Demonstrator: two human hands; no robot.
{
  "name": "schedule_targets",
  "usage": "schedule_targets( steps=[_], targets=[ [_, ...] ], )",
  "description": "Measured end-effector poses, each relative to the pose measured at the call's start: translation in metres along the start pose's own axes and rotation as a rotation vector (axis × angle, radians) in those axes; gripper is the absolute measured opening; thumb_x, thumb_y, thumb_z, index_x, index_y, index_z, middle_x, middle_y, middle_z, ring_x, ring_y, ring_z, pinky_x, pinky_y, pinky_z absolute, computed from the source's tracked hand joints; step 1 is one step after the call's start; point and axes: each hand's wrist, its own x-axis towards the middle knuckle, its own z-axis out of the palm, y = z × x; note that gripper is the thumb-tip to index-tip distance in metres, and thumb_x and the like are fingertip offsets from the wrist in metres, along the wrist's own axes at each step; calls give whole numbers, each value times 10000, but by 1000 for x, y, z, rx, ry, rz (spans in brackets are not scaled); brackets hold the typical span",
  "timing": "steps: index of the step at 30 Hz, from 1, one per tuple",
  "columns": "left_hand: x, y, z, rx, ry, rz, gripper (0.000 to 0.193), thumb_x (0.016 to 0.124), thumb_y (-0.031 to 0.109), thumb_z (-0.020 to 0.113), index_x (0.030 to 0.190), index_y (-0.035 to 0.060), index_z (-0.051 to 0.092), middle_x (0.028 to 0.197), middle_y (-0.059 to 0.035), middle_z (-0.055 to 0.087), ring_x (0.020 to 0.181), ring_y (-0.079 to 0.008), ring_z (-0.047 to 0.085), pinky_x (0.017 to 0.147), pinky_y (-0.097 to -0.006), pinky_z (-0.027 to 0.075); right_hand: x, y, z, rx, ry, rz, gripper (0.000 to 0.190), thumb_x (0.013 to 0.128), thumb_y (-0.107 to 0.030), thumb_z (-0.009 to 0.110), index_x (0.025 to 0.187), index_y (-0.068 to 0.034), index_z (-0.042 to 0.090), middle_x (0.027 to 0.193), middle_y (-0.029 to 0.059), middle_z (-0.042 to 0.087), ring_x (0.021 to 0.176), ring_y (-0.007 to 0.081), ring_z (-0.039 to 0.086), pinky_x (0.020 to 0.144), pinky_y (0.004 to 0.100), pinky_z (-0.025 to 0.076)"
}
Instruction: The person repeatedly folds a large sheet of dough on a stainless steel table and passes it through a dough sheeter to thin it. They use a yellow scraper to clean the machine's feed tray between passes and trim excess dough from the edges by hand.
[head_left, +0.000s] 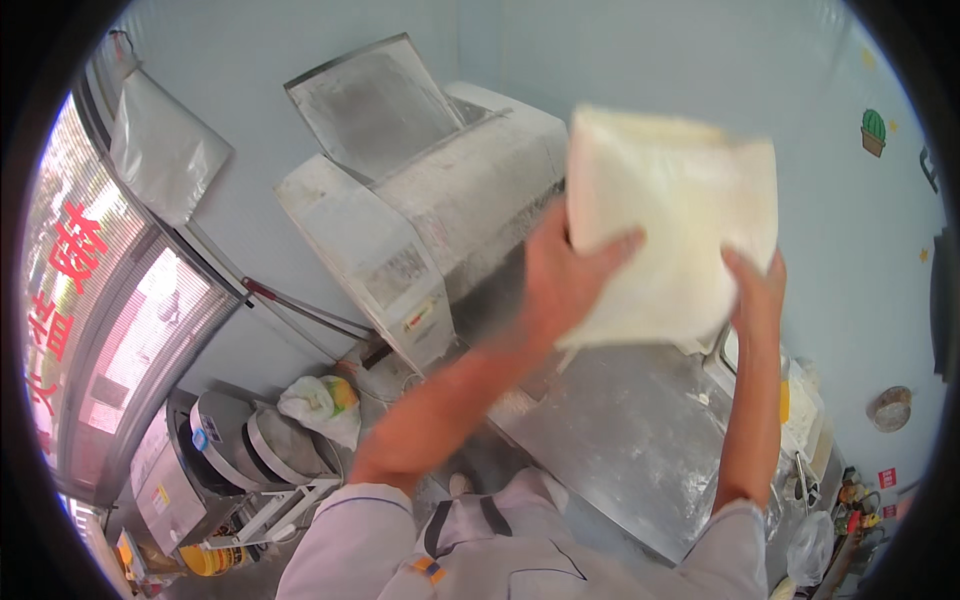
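Up in front of me I hold a thick, folded slab of pale dough (675, 202), blurred by motion. My left hand (574, 266) grips its left side, thumb across the near face. On the right side, my right hand (757, 289) holds on in the same way; the fingers of both hands are mostly hidden behind the slab. The dough hangs above the far end of a flour-dusted metal table (630, 442). Beyond my left hand stands a flour-covered dough sheeter (465, 202), with a metal plate (375, 105) slanting up at its top.
Two round griddle-like appliances (225, 442) stand at lower left beside a white sack (319, 405). A plastic bag (165, 150) hangs by the window (97, 300). Along the table's right edge sit a container of flour (806, 420) and a clear plastic bag (810, 547).
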Motion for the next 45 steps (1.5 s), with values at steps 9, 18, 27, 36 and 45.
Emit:
schedule_targets(
  steps=[9,18,27,36,45],
  targets=[
    [192,153,-114,447,390,488,511,804,322,851,1136,-35,694,1037,-145,737,875,-218,703,798,-337,560,224,-42,292,516,-563,-346,537,853,-158,801,1297,48,579,1185,156,690,1021,241,698,892,383,575],
    [300,68,-258,362,628,393,476,844,263,839,1151,-53,661,1094,-131,714,958,-190,662,859,-335,527,291,61,477,383,-806,-155,494,821,-148,817,1243,36,639,1113,137,720,955,229,707,853,375,571],
    [320,-48,-336,163,715,88,534,842,294,857,1174,-61,636,1098,-120,704,941,-186,660,834,-333,537,306,175,531,91,-1002,108,514,807,-177,822,1235,49,652,1107,157,720,964,245,703,859,380,557],
    [316,-78,-367,329,658,-123,576,909,415,777,1201,-64,648,1079,-138,722,893,-198,671,781,-357,554,315,213,538,-161,-1067,247,594,832,-197,826,1325,41,595,1206,180,692,1051,279,686,918,411,540],
    [303,-68,-362,726,493,-337,650,904,518,757,1154,-72,656,1042,-154,703,890,-218,636,761,-382,533,322,214,525,-706,-889,-262,574,872,-410,763,1272,-16,644,1205,202,695,1076,350,671,971,440,511]
  ],
)
